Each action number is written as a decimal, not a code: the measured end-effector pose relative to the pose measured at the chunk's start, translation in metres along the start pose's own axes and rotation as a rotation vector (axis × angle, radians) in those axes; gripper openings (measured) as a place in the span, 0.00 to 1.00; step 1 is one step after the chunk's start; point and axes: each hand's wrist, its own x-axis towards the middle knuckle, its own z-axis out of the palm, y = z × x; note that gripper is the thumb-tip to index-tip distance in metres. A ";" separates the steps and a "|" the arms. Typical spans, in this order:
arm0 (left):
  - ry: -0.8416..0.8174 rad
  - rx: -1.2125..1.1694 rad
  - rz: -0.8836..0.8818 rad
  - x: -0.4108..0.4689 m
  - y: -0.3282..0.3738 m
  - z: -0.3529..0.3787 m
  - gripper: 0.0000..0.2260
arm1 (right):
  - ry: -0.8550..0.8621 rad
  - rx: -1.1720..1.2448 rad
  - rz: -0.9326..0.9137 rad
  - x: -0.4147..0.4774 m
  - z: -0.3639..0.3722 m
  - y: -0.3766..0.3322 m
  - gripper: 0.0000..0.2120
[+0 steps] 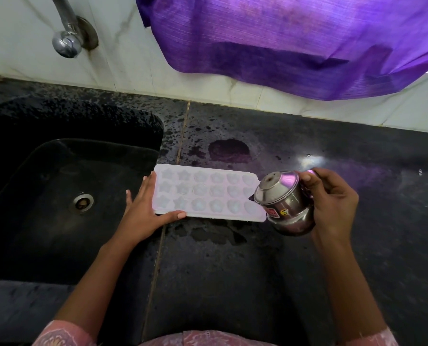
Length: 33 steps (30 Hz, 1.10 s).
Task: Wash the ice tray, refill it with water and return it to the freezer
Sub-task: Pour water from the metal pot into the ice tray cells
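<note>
plastic tray (208,193), light and bendy i judge: my left fingers (146,188) lie straight against its end, right fingers (331,182) curl round the pot (282,203); i'd carry it by both ends.

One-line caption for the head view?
Left hand rests against white ice tray on dark counter; right hand holds steel jug tilted over its end.

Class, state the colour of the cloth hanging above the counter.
The cloth is purple; the head view shows it.

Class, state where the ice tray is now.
Head view, centre: ice tray on the counter at the sink's right edge, between left hand and steel jug.
</note>
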 end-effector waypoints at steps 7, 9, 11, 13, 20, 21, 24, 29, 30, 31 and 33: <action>-0.002 0.012 0.011 0.001 -0.003 0.001 0.54 | -0.038 -0.045 -0.019 0.001 0.014 0.000 0.07; 0.002 0.010 0.011 0.001 -0.003 0.001 0.54 | -0.046 -0.058 -0.026 0.002 0.015 0.000 0.09; 0.001 0.011 0.008 0.001 -0.003 0.001 0.54 | -0.057 -0.069 -0.034 0.002 0.015 0.001 0.12; -0.002 0.009 0.009 0.001 -0.002 0.001 0.54 | -0.072 -0.078 -0.045 0.003 0.015 0.001 0.12; 0.003 0.003 0.002 0.000 -0.002 0.001 0.55 | -0.119 -0.141 -0.097 0.003 0.016 -0.004 0.18; 0.003 0.003 0.002 0.000 -0.002 0.000 0.55 | -0.120 -0.148 -0.103 0.003 0.016 -0.005 0.18; 0.001 0.009 0.001 0.000 -0.002 0.001 0.55 | -0.118 -0.156 -0.116 0.005 0.016 -0.007 0.16; 0.000 0.014 0.005 0.000 -0.002 0.001 0.54 | -0.115 -0.177 -0.139 0.005 0.016 -0.009 0.12; 0.000 0.015 0.006 0.001 -0.002 0.001 0.54 | -0.114 -0.181 -0.143 0.005 0.017 -0.009 0.12; 0.000 0.015 0.009 0.000 -0.003 0.001 0.54 | -0.115 -0.187 -0.149 0.005 0.017 -0.008 0.13; 0.002 0.012 0.012 0.001 -0.003 0.001 0.54 | -0.118 -0.194 -0.160 0.004 0.016 -0.008 0.13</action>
